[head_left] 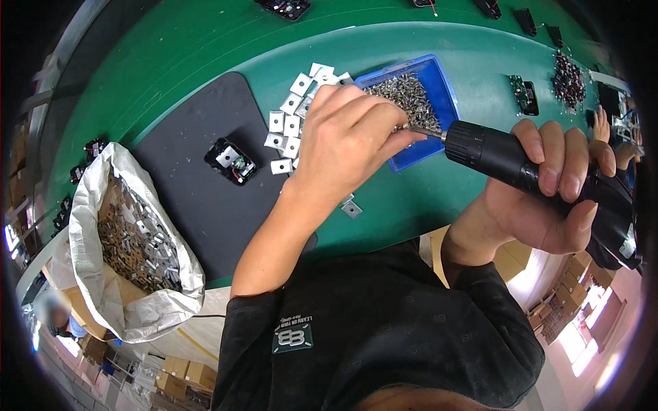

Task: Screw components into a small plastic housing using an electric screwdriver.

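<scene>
My right hand (541, 185) is wrapped round a black electric screwdriver (497, 152), its bit pointing left. The fingers of my left hand (349, 133) are pinched at the tip of that bit; whatever sits between them is too small and covered to name. Just beyond and below both hands is a blue bin (444, 92) of small metal screws (411, 96). Silvery square plates with holes (291, 126) lie loosely to the left of my left hand, which hides part of them. A black housing with a circuit board (232, 162) rests on the dark mat.
A white woven sack (89, 226) full of metal pieces stands at the left by the black mat (205, 233). More housings (526, 98) and a pile of small parts (567, 82) lie on the green table. Another person's hand (602, 125) shows at the far right.
</scene>
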{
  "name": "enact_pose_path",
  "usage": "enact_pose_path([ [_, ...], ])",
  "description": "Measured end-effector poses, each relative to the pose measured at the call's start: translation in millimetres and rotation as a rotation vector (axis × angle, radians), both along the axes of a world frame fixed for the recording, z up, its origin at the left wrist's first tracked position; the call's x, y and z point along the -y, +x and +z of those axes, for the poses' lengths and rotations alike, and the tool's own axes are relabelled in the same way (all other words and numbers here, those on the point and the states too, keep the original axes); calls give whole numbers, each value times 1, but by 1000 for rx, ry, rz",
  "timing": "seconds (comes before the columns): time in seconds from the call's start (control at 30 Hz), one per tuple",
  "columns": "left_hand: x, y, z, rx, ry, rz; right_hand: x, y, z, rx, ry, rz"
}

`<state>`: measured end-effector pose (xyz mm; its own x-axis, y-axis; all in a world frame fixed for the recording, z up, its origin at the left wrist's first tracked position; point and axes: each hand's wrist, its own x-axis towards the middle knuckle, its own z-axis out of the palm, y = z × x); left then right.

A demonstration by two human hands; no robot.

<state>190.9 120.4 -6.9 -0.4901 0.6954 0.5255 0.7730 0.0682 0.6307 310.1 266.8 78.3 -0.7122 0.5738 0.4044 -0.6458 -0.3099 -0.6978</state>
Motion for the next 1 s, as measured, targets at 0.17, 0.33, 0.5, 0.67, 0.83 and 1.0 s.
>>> enact_pose_path([
  [0.17, 6, 0, -2, -33, 58, 9, 4, -4, -3, 0, -13, 6],
  [0.33, 9, 0, -5, -34, 75, 33, 9, -5, -4, 9, -8, 22],
  [0.5, 15, 2, -4, -39, 87, 46, 2, -3, -12, -6, 111, 100],
  [0.67, 24, 2, -6, -40, 71, 75, 19, -8, -9, 19, 5, 84],
  [0.83, 46, 3, -3, -42, -27, 108, 22, -13, -22, -33, 43, 173],
  [1.0, 112, -11, 6, -64, -141, 282, 26, -18, -28, -38, 2, 201],
])
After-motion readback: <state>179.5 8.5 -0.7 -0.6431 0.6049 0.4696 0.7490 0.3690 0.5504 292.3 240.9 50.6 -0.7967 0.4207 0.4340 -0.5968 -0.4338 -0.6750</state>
